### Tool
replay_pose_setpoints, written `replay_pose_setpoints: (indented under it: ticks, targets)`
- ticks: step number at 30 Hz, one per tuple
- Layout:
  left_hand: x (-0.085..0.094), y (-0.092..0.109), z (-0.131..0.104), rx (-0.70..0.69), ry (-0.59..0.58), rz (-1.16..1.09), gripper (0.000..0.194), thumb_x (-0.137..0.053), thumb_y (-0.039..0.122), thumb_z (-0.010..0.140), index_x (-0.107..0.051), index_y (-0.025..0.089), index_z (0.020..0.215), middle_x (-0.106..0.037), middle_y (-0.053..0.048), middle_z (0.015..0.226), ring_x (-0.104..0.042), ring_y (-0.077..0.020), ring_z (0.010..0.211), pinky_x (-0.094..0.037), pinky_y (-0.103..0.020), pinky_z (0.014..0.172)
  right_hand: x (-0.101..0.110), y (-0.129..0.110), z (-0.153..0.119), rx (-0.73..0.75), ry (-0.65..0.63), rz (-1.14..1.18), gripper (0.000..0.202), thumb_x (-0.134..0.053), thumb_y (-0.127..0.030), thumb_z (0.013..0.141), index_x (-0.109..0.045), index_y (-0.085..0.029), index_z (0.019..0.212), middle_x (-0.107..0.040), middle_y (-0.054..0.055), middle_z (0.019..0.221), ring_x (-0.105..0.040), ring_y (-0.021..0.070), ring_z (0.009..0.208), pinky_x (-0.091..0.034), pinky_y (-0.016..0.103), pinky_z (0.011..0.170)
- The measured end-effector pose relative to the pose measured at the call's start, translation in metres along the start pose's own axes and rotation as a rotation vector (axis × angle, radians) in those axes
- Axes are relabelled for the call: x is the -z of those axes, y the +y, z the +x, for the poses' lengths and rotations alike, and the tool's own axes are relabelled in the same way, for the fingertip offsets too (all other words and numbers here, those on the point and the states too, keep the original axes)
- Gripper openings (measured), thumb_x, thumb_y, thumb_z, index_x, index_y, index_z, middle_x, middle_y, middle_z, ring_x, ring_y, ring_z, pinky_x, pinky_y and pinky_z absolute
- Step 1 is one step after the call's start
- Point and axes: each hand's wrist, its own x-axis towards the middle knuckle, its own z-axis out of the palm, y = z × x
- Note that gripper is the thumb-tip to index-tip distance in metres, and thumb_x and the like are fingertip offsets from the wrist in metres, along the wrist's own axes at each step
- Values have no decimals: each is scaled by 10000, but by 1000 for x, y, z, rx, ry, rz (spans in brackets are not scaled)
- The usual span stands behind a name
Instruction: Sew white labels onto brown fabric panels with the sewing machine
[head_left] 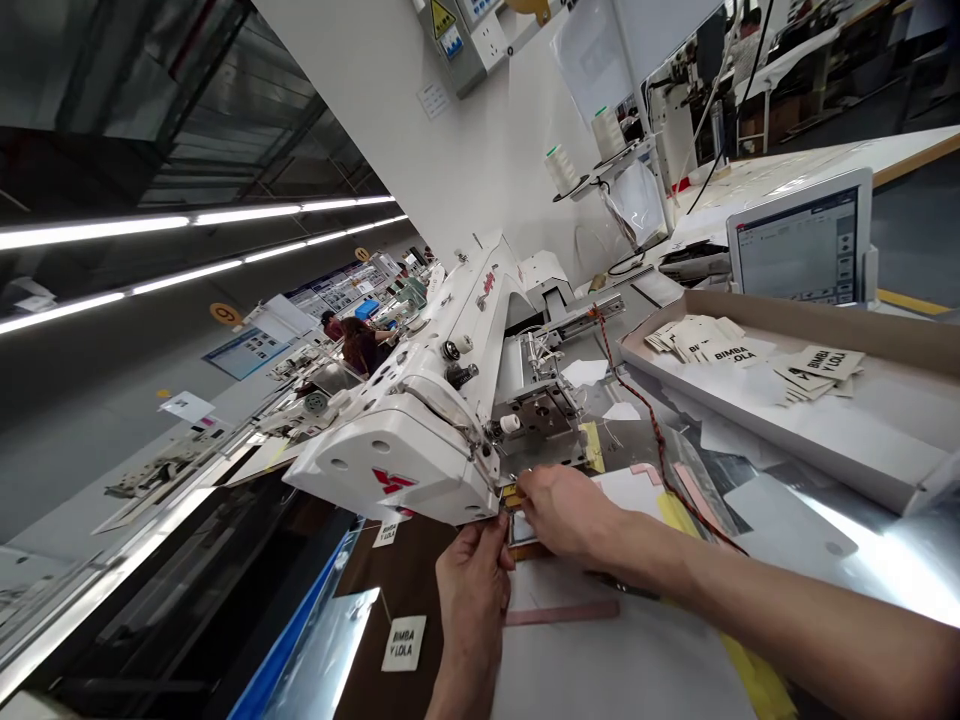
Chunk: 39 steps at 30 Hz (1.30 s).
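Both my hands meet under the head of a white sewing machine [420, 455]. My left hand [472, 580] has its thumb and fingers pressed together at the needle area; what they pinch is too small to make out. Close by on the right, my right hand [566, 512] curls its fingers down at the edge of a small frame [525, 549], and its fingertips partly hide what they touch. Left of my left hand lies dark brown material [360, 585] bearing a white label [405, 643] printed BIMBA Y LOLA. A second such label [385, 534] sits partly under the machine head.
An open cardboard tray [787, 440] with loose labels [709, 342] stands at the right. Behind it is a control screen [799, 245]. A twisted reddish-brown cord [652, 420] crosses the worktop near my right forearm. Thread cones [561, 170] stand at the back. People sit farther off.
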Motion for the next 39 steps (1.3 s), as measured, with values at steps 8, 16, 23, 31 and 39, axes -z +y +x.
replay_pose_setpoints:
  ticks: [8,16,23,31,39]
  targets:
    - [0,-2,2,15,-6,8,548,-853,595,721,-519,177,605,-399,84,440,-256,-37,322,-177,-173,328,-12,8,21,53,22,180,285,-622,-385,1028,-664,-170,1211,-699,66,1145,-690,217,1021,-569,438,912]
    - [3,-6,3,25,-3,-14,490,-848,578,737,-577,172,691,-475,73,489,-287,-42,326,-213,-175,324,-14,11,25,94,4,198,254,-627,-389,1022,-679,-164,1128,-707,48,1058,-693,206,967,-571,421,879]
    - [0,-4,3,11,0,18,562,-847,615,735,-530,172,594,-417,73,429,-294,-45,331,-225,-173,331,-13,9,23,100,19,137,228,-625,-375,1023,-690,-158,1054,-711,39,1017,-692,201,955,-563,423,888]
    - [2,0,-1,-45,-30,79,506,-801,599,795,-612,146,673,-537,26,522,-375,-55,363,-290,-178,358,-11,9,22,84,26,94,246,-611,-391,1029,-695,-160,1026,-716,36,987,-693,198,940,-556,416,884]
    - [12,5,-3,-132,-31,226,422,-737,552,848,-724,138,767,-642,-40,614,-537,-137,459,-481,-240,476,-6,9,17,93,35,83,201,-560,-285,991,-726,-179,954,-739,46,899,-677,193,852,-469,309,756]
